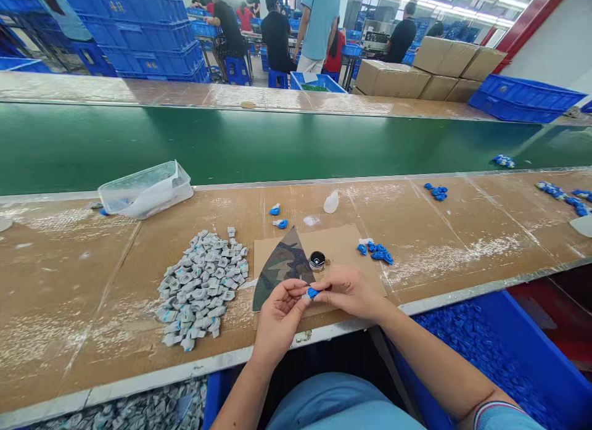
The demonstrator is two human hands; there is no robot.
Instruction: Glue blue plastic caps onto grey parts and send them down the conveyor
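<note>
Between the fingertips of both hands is a small blue plastic piece (312,292) with a whitish end. My left hand (283,314) pinches it from the left, mostly at the pale end. From the right, my right hand (349,292) pinches the blue end. Both hands are over a cardboard sheet (345,239). Just beyond them lie a camouflage-patterned cloth piece (284,263) and a small round black-centred container (317,261). To the left is a heap of small grey pieces (203,285). Several blue pieces (379,252) lie to the right.
A green conveyor belt (277,143) runs behind the cardboard-covered bench (111,294). A clear plastic tub (145,189) stands left near the belt. Below the bench edge, a blue bin (522,337) holds many blue pieces. Crates (143,35), cartons (393,78) and seated people are across the belt.
</note>
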